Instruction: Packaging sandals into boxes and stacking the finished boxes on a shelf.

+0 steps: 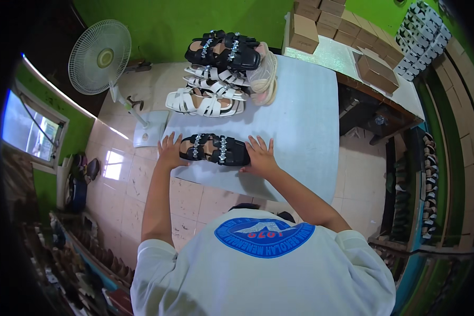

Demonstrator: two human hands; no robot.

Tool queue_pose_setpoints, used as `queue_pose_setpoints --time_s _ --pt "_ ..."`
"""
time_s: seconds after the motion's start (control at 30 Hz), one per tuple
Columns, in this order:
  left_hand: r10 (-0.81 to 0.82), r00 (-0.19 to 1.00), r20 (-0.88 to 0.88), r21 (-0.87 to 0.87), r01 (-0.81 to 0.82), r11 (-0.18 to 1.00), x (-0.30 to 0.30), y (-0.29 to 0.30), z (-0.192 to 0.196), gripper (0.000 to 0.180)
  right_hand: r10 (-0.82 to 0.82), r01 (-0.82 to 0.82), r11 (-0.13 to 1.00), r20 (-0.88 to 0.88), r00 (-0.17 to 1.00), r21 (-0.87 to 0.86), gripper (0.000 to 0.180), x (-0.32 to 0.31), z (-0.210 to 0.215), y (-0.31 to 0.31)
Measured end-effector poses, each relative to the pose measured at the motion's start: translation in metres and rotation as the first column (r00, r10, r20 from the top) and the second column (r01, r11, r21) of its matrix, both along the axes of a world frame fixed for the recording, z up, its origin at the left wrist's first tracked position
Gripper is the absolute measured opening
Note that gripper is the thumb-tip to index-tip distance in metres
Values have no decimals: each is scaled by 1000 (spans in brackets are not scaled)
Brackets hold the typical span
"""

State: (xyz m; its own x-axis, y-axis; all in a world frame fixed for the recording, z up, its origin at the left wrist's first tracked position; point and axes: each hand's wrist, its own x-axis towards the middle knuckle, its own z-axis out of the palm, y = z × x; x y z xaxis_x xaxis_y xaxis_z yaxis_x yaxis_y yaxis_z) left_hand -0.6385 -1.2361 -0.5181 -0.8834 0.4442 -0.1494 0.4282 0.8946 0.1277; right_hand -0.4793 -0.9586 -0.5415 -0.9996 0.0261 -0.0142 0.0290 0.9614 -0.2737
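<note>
A pair of black sandals with sparkly straps lies crosswise on the near part of a grey mat spread over the tiled floor. My left hand rests at the pair's left end, fingers spread, touching it. At the pair's right end my right hand lies flat on the mat with its fingers apart, against the sandals. Neither hand is closed around them.
Farther along the mat lie white strappy sandals, more white ones, a beige pair and another black pair. A standing fan is at the left. Cardboard boxes sit on a table; shoe shelves line the right.
</note>
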Motion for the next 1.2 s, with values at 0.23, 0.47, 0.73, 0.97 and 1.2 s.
queue_pose_setpoints --time_s 0.23,0.47,0.73,0.97,1.2 --pt "-134 982 134 -77 145 986 -37 -6 -9 100 -20 20 999 3 1000 33 97 -11 0 -9" --pt "-218 968 125 22 217 976 -39 -3 -2 92 -47 44 996 -39 998 -82 85 -19 -5 -5" --pt "-278 960 -34 210 279 937 -14 24 30 85 -84 61 985 -144 986 -161 81 1 2 30" --pt "-420 896 -141 336 443 831 18 110 62 82 -249 221 964 -212 945 -149 83 68 21 94" --pt "-603 778 -180 375 620 689 71 245 69 80 -471 455 882 -247 846 -122 86 174 37 180"
